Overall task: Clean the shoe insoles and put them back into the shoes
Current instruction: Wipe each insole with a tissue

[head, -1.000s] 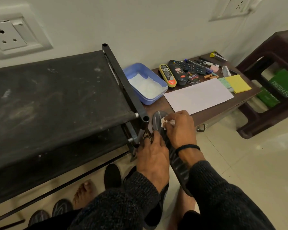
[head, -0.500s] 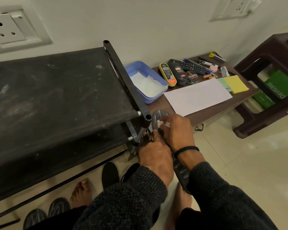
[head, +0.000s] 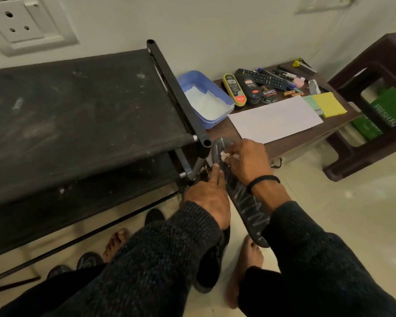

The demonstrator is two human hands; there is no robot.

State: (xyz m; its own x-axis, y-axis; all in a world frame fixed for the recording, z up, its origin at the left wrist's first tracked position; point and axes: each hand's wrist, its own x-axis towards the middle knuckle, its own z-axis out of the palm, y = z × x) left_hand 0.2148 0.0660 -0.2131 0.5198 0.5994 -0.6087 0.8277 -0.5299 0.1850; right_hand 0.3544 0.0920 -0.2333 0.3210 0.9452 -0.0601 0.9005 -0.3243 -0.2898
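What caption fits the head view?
Right hand wipes dark insole with white tissue; left hand steadies it.

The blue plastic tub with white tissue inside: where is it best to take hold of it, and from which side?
Probably grip the blue plastic tub at its near right rim with the fingers, coming from the wooden table's open side. The black shoe rack crowds its left edge, and the white paper sheet lies flat beside it.
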